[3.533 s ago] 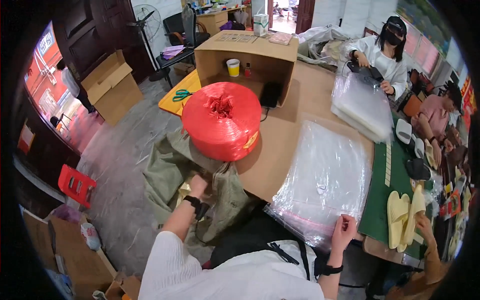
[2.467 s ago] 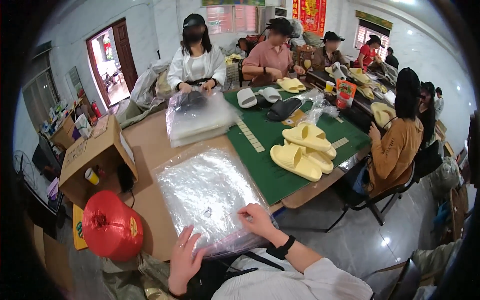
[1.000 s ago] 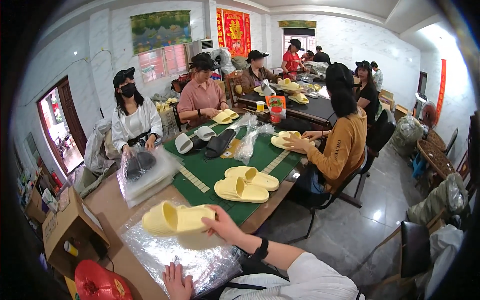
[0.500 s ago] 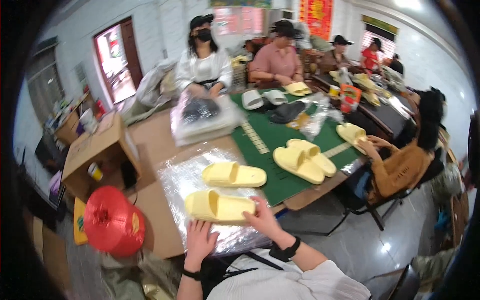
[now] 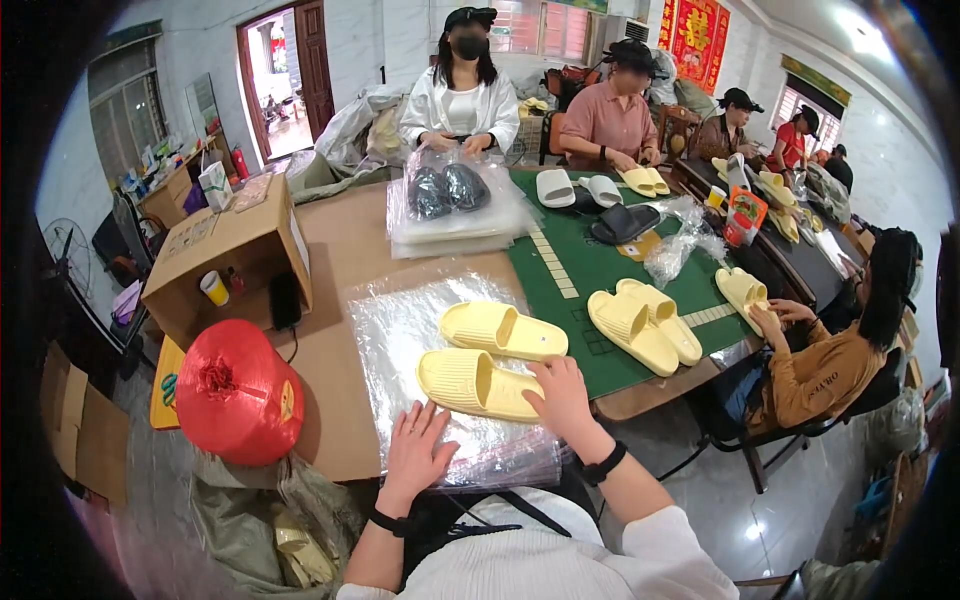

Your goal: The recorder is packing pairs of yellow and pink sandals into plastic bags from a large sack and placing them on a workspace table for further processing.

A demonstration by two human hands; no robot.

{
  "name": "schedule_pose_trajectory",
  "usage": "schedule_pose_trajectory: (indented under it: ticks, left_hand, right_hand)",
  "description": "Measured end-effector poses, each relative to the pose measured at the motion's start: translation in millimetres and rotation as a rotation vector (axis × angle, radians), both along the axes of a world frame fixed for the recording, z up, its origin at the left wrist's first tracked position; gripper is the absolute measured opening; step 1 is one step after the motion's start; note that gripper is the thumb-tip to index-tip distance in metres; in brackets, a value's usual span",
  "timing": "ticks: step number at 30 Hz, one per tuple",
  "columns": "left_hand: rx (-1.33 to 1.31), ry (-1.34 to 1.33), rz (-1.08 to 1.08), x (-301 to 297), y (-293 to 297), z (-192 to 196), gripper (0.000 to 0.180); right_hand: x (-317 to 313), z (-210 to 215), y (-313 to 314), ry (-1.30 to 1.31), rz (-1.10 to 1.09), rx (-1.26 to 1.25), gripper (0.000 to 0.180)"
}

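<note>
Yellow foam slippers lie on the stack of clear plastic bags point(image 5: 400, 330) in front of me. My right hand point(image 5: 562, 393) rests its fingers on the heel end of the near slipper point(image 5: 470, 383), not closed around it. The far slipper point(image 5: 502, 331) lies just beyond, apart from my fingers. My left hand point(image 5: 418, 452) is spread flat, palm down, on the bags near their front edge, holding nothing. A red spool of twine point(image 5: 238, 392) stands on the brown surface point(image 5: 340, 250) to my left, beside an open cardboard box point(image 5: 225, 255).
</note>
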State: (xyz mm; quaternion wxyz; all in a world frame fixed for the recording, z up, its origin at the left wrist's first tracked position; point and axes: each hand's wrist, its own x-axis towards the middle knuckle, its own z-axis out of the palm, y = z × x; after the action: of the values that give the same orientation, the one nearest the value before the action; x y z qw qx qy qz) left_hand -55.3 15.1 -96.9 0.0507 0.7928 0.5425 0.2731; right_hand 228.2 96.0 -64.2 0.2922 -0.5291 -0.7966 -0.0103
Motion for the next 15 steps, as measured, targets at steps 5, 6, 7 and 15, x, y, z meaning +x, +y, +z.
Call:
schedule_pose_trajectory:
  ticks: [5,6,7,15]
  left_hand:
    - [0.007,0.005,-0.004,1,3,-4,0.056]
    - [0.006,0.008,-0.003,2,3,-4,0.056]
    - [0.004,0.011,0.002,2,3,-4,0.056]
    - [-0.016,0.021,0.003,4,1,-3,0.055]
  right_hand:
    - [-15,-1,52,-0.064,0.057,0.038,0.052]
    - [-18,-3,61,-0.082,0.078,-0.05,0.052]
    - [-24,-2,67,-0.101,0.103,-0.139,0.053]
    - [-38,4,81,0.042,0.194,-0.357,0.028]
